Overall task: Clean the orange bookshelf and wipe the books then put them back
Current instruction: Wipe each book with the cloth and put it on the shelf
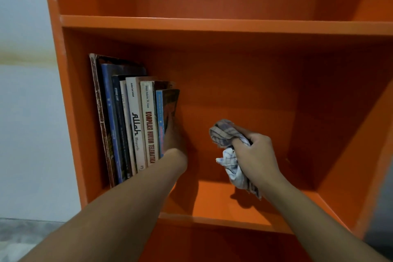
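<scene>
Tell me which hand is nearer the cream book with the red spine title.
Left. The left hand rests against the row's end book, just right of the cream book; the right hand, gripping a checked cloth, is farther right.

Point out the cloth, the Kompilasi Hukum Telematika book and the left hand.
cloth (223, 132): head view, checked upper fold.
Kompilasi Hukum Telematika book (150, 134): head view, middle of spine.
left hand (173, 136): head view, back of hand.

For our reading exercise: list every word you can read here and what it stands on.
"KOMPILASI HUKUM TELEMATIKA" on the cream book spine.
"Allah" on the white book spine.
Small author lines and the other spines are too blurred to read.
</scene>
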{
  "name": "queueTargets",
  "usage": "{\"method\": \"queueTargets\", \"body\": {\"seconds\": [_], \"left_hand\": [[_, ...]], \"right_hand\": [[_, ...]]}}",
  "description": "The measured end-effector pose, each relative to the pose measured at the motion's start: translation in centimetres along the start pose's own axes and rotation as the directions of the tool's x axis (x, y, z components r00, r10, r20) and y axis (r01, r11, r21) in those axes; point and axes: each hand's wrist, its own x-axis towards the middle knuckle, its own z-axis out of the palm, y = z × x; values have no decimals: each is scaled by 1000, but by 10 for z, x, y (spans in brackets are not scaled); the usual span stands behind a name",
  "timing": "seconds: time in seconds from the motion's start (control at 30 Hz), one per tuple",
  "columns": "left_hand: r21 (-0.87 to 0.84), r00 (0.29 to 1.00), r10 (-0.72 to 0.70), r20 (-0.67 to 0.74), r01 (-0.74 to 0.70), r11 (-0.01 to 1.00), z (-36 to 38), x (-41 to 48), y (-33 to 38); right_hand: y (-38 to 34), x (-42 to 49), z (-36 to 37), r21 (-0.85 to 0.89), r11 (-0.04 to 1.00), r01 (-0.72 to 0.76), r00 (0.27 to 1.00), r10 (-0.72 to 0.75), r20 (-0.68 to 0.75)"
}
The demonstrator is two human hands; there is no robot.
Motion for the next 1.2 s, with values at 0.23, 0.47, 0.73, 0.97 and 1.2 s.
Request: {"method": "queueTargets", "body": {"seconds": [0.23,0.47,0.73,0.97,1.2], "left_hand": [[-201,995,81,-55,-91,975,-10,-15,-13],[-726,957,258,-131,-270,632,-42,-64,-63],[-902,892,362,-269,-365,231,-64,-191,-70],[-939,806,536,-252,-338,67,-42,-273,22],[-999,657,754,4,31,-22,-2,-361,166]], "right_hand": [[-3,-13,-14,-34,999,-2,998,0,-58],[-11,-45,-27,7,1000,26,996,-26,-83],[2,-158,-33,163,987,-13,995,29,-100],[98,-264,-40,114,973,-201,975,210,-69],[208,-362,-39,112,840,-530,840,539,-65]]}}
